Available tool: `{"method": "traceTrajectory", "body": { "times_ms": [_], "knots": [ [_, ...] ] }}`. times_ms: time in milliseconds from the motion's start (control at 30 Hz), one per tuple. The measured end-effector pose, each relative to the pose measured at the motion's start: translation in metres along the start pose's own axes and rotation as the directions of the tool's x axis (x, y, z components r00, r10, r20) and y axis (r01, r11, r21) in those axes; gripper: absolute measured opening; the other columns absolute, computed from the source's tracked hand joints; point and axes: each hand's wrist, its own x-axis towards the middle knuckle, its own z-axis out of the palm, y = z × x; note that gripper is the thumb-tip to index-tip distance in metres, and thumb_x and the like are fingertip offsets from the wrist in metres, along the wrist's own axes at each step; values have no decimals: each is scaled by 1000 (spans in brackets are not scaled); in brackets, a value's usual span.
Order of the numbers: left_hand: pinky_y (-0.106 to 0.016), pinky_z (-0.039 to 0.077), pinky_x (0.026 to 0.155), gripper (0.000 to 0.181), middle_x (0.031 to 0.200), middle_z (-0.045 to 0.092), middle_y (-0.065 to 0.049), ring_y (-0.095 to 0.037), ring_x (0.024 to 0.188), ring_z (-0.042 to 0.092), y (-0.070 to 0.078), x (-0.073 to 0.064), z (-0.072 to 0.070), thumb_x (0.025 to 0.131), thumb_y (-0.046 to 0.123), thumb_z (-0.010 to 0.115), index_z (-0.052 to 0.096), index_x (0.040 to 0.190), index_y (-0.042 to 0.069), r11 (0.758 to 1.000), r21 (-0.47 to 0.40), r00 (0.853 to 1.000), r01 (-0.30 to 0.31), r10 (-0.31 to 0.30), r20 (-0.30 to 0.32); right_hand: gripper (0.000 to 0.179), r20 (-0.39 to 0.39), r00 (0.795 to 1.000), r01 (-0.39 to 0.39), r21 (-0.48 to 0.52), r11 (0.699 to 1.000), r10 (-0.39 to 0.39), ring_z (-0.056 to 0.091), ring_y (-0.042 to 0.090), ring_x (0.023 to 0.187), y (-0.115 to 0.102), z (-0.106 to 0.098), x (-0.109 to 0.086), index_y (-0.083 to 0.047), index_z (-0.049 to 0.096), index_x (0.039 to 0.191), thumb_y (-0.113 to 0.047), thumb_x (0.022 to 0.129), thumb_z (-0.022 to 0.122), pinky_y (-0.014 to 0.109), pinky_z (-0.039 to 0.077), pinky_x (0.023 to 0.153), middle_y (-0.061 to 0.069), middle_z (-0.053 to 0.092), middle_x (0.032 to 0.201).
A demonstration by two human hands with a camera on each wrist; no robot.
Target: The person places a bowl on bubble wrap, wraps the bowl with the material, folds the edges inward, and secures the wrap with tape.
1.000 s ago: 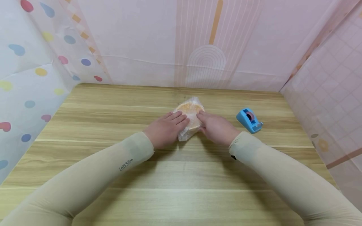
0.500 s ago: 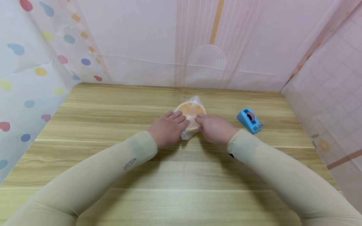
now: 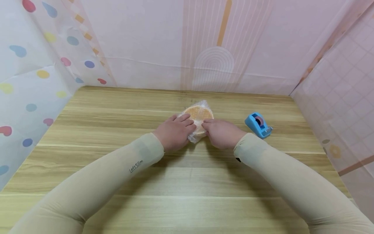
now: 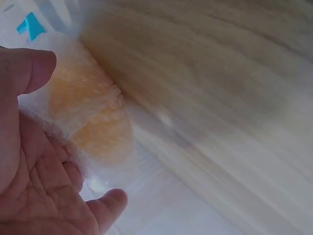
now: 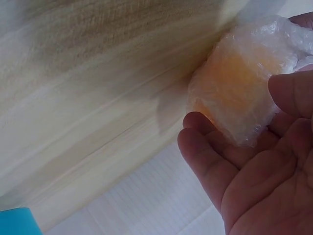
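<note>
A round orange object, bundled in clear bubble wrap, sits at mid-table between both hands. Its exact kind is blurred by the wrap. My left hand rests on its left side, fingers fairly straight and spread over the top. In the left wrist view, the left thumb lies by one end of the bundle, and some fingers are hidden behind it. My right hand holds the right side, thumb and fingertips at the wrap. From the right wrist, the bundle shows between the thumb and fingers.
A blue tape dispenser with a pinkish roll stands to the right of my right hand. The wood-grain table meets patterned sheets at the back and on both sides.
My right hand has shifted its fingertips slightly inward and lower on the bundle. The left hand and bundle have moved a little to the right. The tape dispenser stays put.
</note>
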Motion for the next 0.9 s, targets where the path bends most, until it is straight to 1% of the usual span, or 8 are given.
{"method": "traceTrajectory", "body": {
  "times_ms": [167,333,433,533,600,733,833,900],
  "knots": [
    [-59,31,129,51,164,49,-6,-31,161,30,0,2,-3,107,28,47,50,155,13,1000,-9,999,-1,2,34,52,-5,1000,5,12,1000,-5,45,36,151,1,2,-2,1,42,159,-18,111,48,49,44,122,22,35,169],
    [-59,33,128,49,162,51,-6,-31,160,32,0,4,-4,107,27,46,52,153,13,1000,-14,999,-2,3,42,55,-46,999,9,37,999,-7,47,37,149,4,4,-6,0,40,160,-19,110,49,47,50,117,22,25,172],
    [-59,36,126,48,161,52,-6,-32,159,34,0,5,-4,106,27,47,53,152,13,1000,-15,999,-2,3,36,56,-66,998,5,61,998,-1,48,37,148,5,4,-10,0,38,161,-19,110,50,47,55,110,22,24,172],
    [-58,38,126,49,161,53,-7,-32,158,36,-1,6,-3,105,26,47,54,152,13,1000,-14,999,-4,4,32,57,-79,997,-3,84,996,10,46,37,150,7,3,-13,0,36,162,-21,111,50,47,55,111,21,24,173],
    [-57,38,126,49,161,53,-6,-32,158,36,-2,7,-3,105,27,48,53,152,13,1000,-10,999,-4,5,32,57,-92,996,-5,93,996,14,43,36,152,8,2,-15,0,36,162,-22,111,50,48,52,114,20,24,173],
    [-57,37,126,49,161,52,-6,-32,158,35,-3,7,-3,106,28,48,52,153,14,1000,-7,999,-1,1,40,57,-118,993,-16,123,992,31,34,36,158,13,1,-19,1,36,162,-22,111,49,50,41,124,20,25,173],
    [-58,33,128,50,162,52,-5,-32,159,34,-3,7,-3,106,28,47,52,154,15,1000,-13,999,3,-2,43,56,-136,989,-40,150,988,61,28,36,160,18,-1,-23,0,37,162,-22,111,47,52,36,127,20,25,173],
    [-59,30,129,49,161,52,-5,-33,159,33,-3,7,-3,106,28,46,52,153,16,1000,-18,999,3,-2,42,56,-140,986,-66,169,983,90,28,36,160,23,-3,-27,0,36,162,-21,111,46,52,34,127,20,26,173]
  ]
}}
